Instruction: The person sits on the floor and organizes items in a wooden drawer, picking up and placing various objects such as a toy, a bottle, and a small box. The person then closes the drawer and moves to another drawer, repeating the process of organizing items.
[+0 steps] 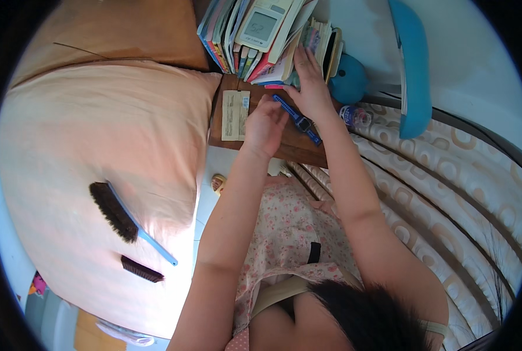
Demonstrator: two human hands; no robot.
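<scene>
On a wooden bedside table, my right hand rests with its fingers against books and papers at the right of the row. My left hand hovers near the table's front, fingers curled and apart, close to the strap end of a blue wristwatch; whether it touches the strap is not clear. The watch lies slantwise between both hands. Left of my left hand lies a flat beige paper packet with writing. A white handheld meter with a display lies on top of the books.
A blue round object and a clear plastic bottle are at the table's right. A bed with a peach sheet fills the left, bearing a blue-handled brush and a small dark brush. Patterned curtains hang at right.
</scene>
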